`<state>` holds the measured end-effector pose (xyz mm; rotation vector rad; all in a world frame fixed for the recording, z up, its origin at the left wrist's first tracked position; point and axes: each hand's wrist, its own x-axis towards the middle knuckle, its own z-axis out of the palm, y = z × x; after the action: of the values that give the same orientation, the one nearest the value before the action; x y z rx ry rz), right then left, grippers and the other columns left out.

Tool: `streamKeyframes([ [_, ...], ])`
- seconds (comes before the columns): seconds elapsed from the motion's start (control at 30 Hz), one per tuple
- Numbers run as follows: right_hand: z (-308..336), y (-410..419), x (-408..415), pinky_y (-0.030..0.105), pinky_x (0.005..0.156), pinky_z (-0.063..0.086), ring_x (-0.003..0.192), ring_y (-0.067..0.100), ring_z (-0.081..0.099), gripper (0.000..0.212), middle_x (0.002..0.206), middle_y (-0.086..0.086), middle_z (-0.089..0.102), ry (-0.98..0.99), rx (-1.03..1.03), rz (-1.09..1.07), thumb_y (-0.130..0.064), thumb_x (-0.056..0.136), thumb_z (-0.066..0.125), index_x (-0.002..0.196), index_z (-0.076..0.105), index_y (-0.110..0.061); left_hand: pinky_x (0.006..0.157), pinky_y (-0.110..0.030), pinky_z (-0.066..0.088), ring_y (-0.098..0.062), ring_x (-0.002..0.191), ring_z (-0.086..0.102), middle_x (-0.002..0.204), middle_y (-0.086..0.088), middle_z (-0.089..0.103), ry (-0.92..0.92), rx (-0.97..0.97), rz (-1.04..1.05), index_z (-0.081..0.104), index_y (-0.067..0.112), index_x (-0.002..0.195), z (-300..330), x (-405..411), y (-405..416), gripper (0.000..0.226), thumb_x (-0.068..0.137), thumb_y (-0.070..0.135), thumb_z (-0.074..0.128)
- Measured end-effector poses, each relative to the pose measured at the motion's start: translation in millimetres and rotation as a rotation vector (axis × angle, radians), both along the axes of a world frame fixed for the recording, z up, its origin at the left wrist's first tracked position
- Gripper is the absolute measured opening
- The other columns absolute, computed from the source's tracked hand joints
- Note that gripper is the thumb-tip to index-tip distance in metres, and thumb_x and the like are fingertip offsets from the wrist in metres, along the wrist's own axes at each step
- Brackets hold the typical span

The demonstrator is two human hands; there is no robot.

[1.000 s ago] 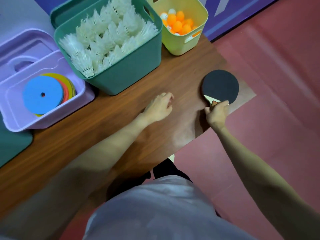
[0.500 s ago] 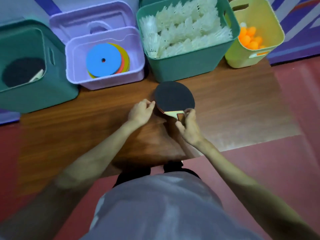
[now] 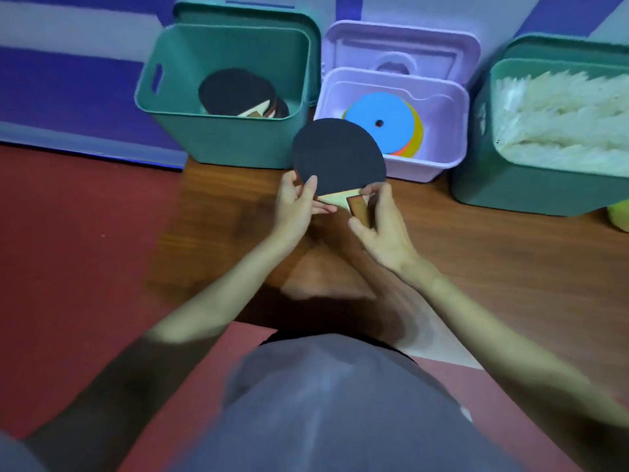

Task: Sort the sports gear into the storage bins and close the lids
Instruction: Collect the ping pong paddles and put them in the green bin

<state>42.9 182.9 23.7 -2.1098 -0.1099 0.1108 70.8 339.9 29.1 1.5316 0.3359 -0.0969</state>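
Since half a second ago we've raised the paddle point(image 3: 338, 155) off the table point(image 3: 476, 260); left hand point(image 3: 295, 201) now pinches its blade edge, right hand point(image 3: 381, 221) grips the handle, before the green bin point(image 3: 218, 137) holding other paddles.

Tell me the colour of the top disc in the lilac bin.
Blue, with a small dark centre hole: the top disc in the head view.
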Motion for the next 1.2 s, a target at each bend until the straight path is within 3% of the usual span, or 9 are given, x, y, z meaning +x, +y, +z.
streamKeyframes([
  [0.2,15,84,53,0.029,0.062,0.041,0.062,0.016,0.05,0.028,0.075,0.003,0.053,-0.081,0.059,0.06,-0.025,0.091,0.06,0.108,0.043,-0.01,0.045,-0.016,0.05,-0.006,0.038,0.057,0.108,-0.019,0.059,-0.021,0.098,0.039,0.041,-0.004,0.127,19,65,90,0.027,0.103,0.008,0.035],
  [0.37,26,131,118,0.027,0.066,0.04,0.064,0.004,0.049,0.018,0.073,-0.007,0.049,-0.134,0.057,-0.062,-0.015,0.093,0.054,0.106,0.046,-0.006,0.052,-0.018,0.046,-0.007,0.043,0.053,0.099,0.007,0.056,-0.068,0.293,-0.045,0.041,0.002,0.134,46,122,157,0.032,0.104,0.012,0.035],
  [0.57,31,163,224,0.042,0.097,0.037,0.115,0.038,0.045,0.046,0.117,0.025,0.051,-0.113,-0.175,-0.191,-0.022,0.09,0.053,0.124,0.042,0.007,0.051,-0.017,0.04,-0.007,0.055,0.047,0.092,-0.001,0.063,-0.039,0.43,-0.227,0.044,0.004,0.138,64,199,219,0.037,0.103,0.011,0.036],
  [0.73,31,180,287,0.038,0.089,0.044,0.11,0.033,0.055,0.05,0.122,0.02,0.055,0.158,-0.089,-0.194,-0.028,0.096,0.051,0.132,0.038,0.004,0.092,-0.035,0.046,-0.033,0.113,0.057,0.128,-0.022,0.058,-0.022,0.492,-0.385,0.046,0.005,0.139,65,247,244,0.037,0.103,0.009,0.036],
  [0.83,21,188,306,0.025,0.052,0.054,0.079,0.024,0.06,0.036,0.1,0.013,0.059,0.242,0.029,-0.207,-0.019,0.093,0.054,0.12,0.051,0.004,0.053,-0.019,0.047,-0.01,0.059,0.054,0.082,-0.003,0.06,0.035,0.562,-0.442,0.046,0.007,0.138,58,271,256,0.037,0.102,0.013,0.039],
  [0.9,12,191,314,0.021,0.043,0.051,0.071,0.022,0.061,0.024,0.093,0.013,0.06,0.247,0.019,-0.218,-0.012,0.089,0.055,0.11,0.056,0.002,0.046,-0.018,0.041,-0.008,0.05,0.044,0.088,-0.005,0.061,0.059,0.636,-0.406,0.049,0.006,0.136,50,285,261,0.037,0.101,0.018,0.045],
  [0.97,7,195,317,0.028,0.052,0.056,0.064,0.024,0.061,0.005,0.089,0.016,0.061,0.257,0.005,-0.23,-0.008,0.089,0.055,0.092,0.056,-0.005,0.052,-0.023,0.043,-0.012,0.055,0.047,0.103,-0.01,0.062,0.084,0.675,-0.367,0.053,0.005,0.128,40,296,263,0.037,0.098,0.025,0.053],
  [1.07,-1,201,320,0.046,0.072,0.056,0.058,0.029,0.06,0.019,0.083,0.02,0.062,0.294,-0.029,-0.23,-0.006,0.09,0.054,0.073,0.048,-0.012,0.076,-0.03,0.051,-0.016,0.084,0.06,0.107,-0.005,0.062,0.159,0.65,-0.371,0.051,0.011,0.124,24,306,266,0.047,0.085,0.031,0.07],
  [1.2,-19,205,327,0.05,0.079,0.055,0.074,0.037,0.066,0.014,0.091,0.023,0.067,0.292,-0.116,-0.225,-0.01,0.086,0.054,0.095,0.052,0.001,0.097,-0.04,0.049,-0.026,0.108,0.062,0.121,-0.011,0.063,0.228,0.677,-0.447,0.042,0.009,0.135,5,309,268,0.067,0.078,0.016,0.076],
])
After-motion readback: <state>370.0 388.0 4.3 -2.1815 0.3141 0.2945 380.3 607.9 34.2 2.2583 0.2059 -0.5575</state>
